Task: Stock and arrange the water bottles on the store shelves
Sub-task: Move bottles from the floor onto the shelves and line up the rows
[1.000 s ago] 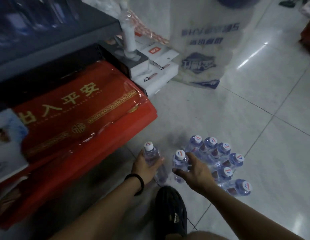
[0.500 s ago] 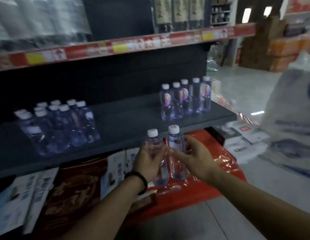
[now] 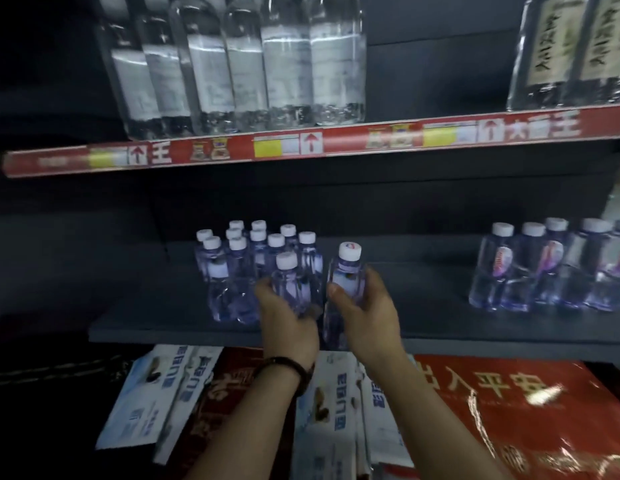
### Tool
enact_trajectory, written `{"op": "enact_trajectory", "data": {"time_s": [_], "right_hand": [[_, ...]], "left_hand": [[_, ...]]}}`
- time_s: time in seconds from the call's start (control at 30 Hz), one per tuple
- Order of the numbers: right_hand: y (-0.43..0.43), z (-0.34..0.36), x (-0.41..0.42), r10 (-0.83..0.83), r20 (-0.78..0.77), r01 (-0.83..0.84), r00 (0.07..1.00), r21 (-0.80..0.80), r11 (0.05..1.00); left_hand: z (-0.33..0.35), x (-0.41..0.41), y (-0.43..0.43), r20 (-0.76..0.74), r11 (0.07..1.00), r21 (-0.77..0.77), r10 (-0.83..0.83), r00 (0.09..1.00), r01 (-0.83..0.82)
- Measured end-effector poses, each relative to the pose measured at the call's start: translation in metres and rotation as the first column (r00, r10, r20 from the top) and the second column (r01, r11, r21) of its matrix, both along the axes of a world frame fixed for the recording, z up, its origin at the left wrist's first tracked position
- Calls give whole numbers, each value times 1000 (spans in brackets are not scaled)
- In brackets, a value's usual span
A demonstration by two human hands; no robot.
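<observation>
Shelving | left grip [image 3: 287, 320] holds left bottle [image 3: 289, 284], right grip [image 3: 367, 313] holds right bottle [image 3: 348, 271] | next, likely: stand both at 4 o'clock of cluster [image 3: 246, 261]

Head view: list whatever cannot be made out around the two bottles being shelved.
Bottle in the right hand: base hidden by the right hand and shelf edge; whether it stands on the shelf is unclear.
Bottle in the left hand: lower half hidden by the left hand.
Tall bottles on the upper shelf: tops cut off by the top edge, labels blurred.
Bottle group at far right: cut off by the right edge, count unknown.
</observation>
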State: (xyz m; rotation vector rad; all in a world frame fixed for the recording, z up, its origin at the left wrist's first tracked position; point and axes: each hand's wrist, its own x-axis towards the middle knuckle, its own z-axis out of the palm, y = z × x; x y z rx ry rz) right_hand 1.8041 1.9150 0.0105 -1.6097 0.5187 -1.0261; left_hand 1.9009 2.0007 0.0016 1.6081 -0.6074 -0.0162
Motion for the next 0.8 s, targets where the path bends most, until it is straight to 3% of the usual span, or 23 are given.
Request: {"op": "enact_trajectory", "data": {"time_s": [0.17, 0.33, 0.47, 0.6, 0.8], "right_hand": [[-8, -4, 39, 6, -14, -6, 1000, -32, 999], [-18, -24, 68, -50, -129, 26, 990, -184, 983], [-21, -35, 72, -49, -146, 18, 988, -203, 979], [-17, -52, 72, -175, -211, 115, 962, -271, 956], [-12, -67, 81, -268, -175, 230, 947, -211, 950]], "left_hand": [[-15, 32, -5, 86, 986, -88, 147, 985, -139], [-24, 54, -16, 42, 982, -66, 177, 983, -175], [-30, 57, -17, -13, 973, -94, 209, 978, -209], [-39, 53, -16, -9, 963, -72, 261, 965, -261], [-38, 57, -24, -63, 950, -32, 307, 950, -310]]}}
